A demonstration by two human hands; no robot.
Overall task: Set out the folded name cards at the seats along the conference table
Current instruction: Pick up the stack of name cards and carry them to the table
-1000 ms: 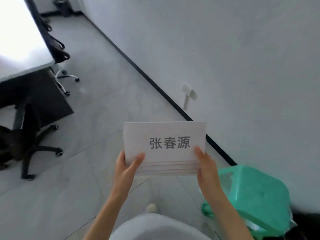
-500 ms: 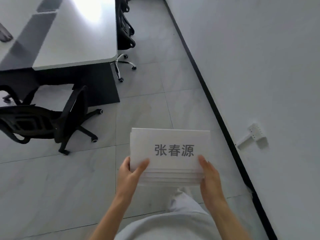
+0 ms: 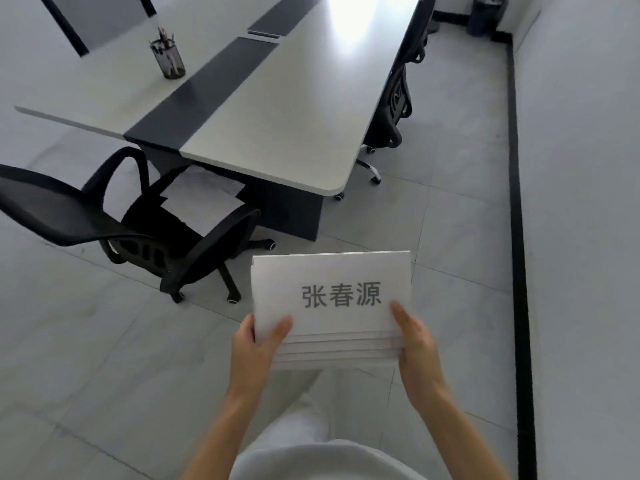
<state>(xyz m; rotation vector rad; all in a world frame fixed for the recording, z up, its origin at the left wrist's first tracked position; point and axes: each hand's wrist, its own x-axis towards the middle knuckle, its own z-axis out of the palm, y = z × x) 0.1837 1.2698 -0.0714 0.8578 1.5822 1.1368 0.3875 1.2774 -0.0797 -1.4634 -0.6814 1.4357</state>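
Observation:
A stack of white folded name cards is held in front of me over the floor; the top card shows three printed grey characters. My left hand grips the stack's lower left corner with the thumb on top. My right hand holds the lower right edge. The long white conference table with a dark centre strip stretches ahead; its near end is about a step away. No name cards stand on the visible tabletop.
A black office chair with white sheets of paper on its seat stands at the table's near end. Another black chair is tucked along the right side. A pen holder sits on the table. A wall runs along the right, a bin in the far corner.
My view has swung left from the wall and floor toward the table, which now fills the upper view and is closer. Both hands keep the same grip on the stack.

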